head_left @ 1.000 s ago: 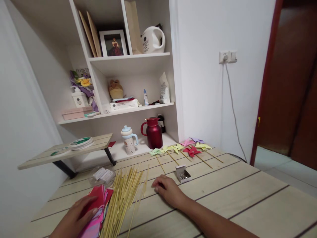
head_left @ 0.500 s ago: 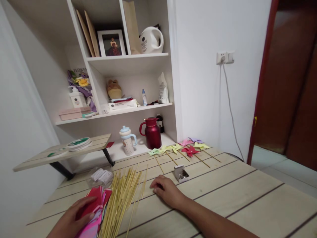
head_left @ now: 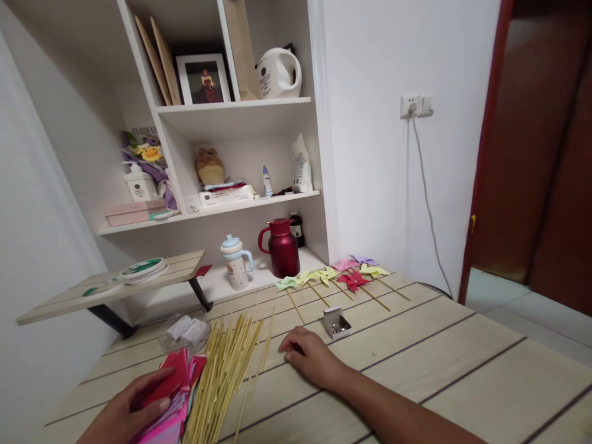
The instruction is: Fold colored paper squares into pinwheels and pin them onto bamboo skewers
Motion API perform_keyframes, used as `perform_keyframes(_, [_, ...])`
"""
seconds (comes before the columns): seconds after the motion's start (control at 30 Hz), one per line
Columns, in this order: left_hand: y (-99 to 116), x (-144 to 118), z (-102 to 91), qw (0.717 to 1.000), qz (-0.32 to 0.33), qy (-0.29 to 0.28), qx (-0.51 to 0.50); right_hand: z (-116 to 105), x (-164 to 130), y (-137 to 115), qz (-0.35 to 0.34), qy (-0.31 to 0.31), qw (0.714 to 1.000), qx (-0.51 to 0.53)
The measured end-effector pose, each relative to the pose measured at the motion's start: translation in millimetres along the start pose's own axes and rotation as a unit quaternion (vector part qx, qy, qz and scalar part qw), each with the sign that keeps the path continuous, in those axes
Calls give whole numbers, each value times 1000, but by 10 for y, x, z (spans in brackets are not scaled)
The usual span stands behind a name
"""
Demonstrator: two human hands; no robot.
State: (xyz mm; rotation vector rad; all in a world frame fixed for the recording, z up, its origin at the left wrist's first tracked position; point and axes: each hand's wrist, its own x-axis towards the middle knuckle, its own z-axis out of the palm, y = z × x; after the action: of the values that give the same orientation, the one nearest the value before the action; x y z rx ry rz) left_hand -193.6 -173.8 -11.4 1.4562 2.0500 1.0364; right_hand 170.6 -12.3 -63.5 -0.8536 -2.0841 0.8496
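Observation:
My left hand (head_left: 134,401) is at the lower left, on a stack of coloured paper sheets (head_left: 169,385) with red on top and pink and lilac below. Its fingers lie over the red sheet and the thumb presses at the near edge. Beside the stack, to the right, is a loose bundle of thin bamboo sticks (head_left: 226,370). My right hand (head_left: 308,356) rests on the table with its fingers loosely bent and apart from the thumb, holding nothing. Just beyond it stands a small open box (head_left: 337,324) with tiny metal pieces inside.
Several paper pinwheels on sticks, a red one (head_left: 354,280) among them, lie along the table's back edge. A clear container (head_left: 182,330) sits behind the paper. A small raised shelf (head_left: 180,265) stands left. Behind are a red jug (head_left: 283,250) and a cup (head_left: 237,265).
The left thumb has shifted along the stack, and more lilac and pink sheet edges show beneath the red. My right hand stays in place. The view has turned slightly.

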Motion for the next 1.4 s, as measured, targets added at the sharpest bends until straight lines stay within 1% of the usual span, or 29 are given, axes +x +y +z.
perform_keyframes(0.13, [-9,21,-59,1000,-5,-19,-12,-2,3,8,-2,-2,1000,1])
perform_keyframes(0.3, [-32,25,-82,999,-35,-19,-8,-9,6,4,-4,-3,1000,4])
perform_keyframes(0.43, [-83,45,-66,999,-23,7,23,-16,1,-6,-3,-2,1000,5])
perform_keyframes(0.57, [-90,44,-40,1000,-3,1,30,-15,-3,2,-4,-5,1000,6])
perform_keyframes(0.7, [-18,19,-16,997,22,17,74,-13,-3,14,-6,-8,1000,7])
perform_keyframes(0.8, [60,0,0,995,25,21,92,-16,-1,18,-6,-10,1000,6])
perform_keyframes(1.03, [275,-53,15,996,15,15,83,-25,-1,12,-5,-13,1000,7])
perform_keyframes(1.1, [342,-70,17,997,2,13,77,-26,-1,10,-6,-14,1000,7])
perform_keyframes(1.17, [380,-78,22,997,-11,25,72,-26,-1,9,-6,-13,1000,7])
perform_keyframes(1.27, [377,-79,36,995,-12,59,75,-23,-3,9,-4,-13,1000,8])
perform_keyframes(1.4, [417,-100,41,986,-6,118,117,-18,-1,16,-2,-10,1000,10])
